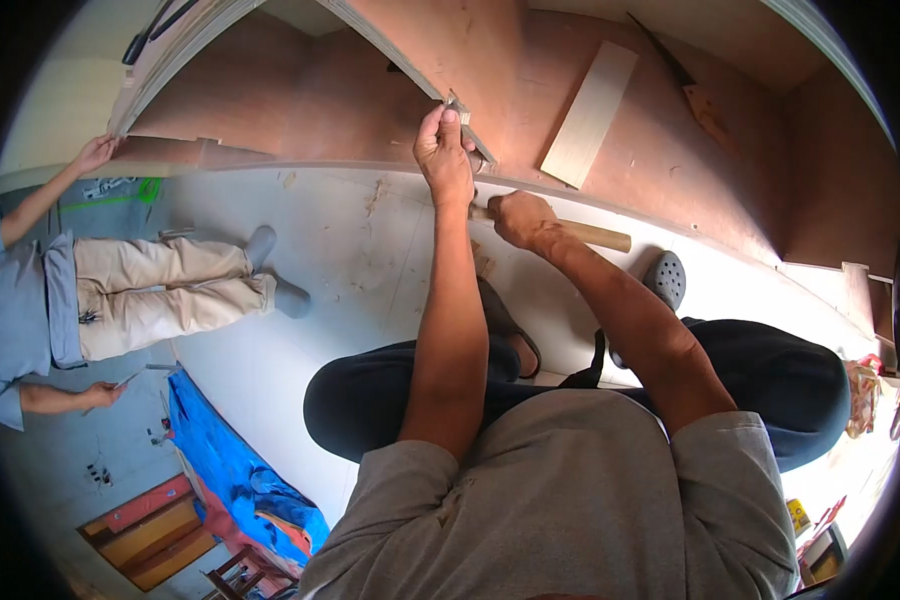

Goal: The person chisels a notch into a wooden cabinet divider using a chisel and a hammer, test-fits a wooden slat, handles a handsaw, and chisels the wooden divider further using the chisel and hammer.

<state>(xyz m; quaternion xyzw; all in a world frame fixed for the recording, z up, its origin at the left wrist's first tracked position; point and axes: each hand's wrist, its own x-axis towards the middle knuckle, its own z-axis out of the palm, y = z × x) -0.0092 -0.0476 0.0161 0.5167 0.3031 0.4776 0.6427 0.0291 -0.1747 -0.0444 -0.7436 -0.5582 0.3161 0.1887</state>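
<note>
Against the lower end of an upright wooden panel (410,50), my left hand (444,150) is closed on a small item, possibly a chisel, that I cannot make out clearly. A notched piece of wood shows just beside its fingertips. My right hand (523,218) grips the wooden handle (602,236) of a hammer, just below and right of my left hand. The hammer's head is mostly hidden behind my left wrist. Inside the cabinet (710,190) lie a pale board (591,115) and, to its right, a handsaw (705,108).
Another person (160,290) stands at the left, one hand on the cabinet edge and a thin tool in the other. A blue sheet (232,440) lies lower left. Wood debris (378,197) is scattered on the pale floor (340,260). My knees are bent beneath my arms.
</note>
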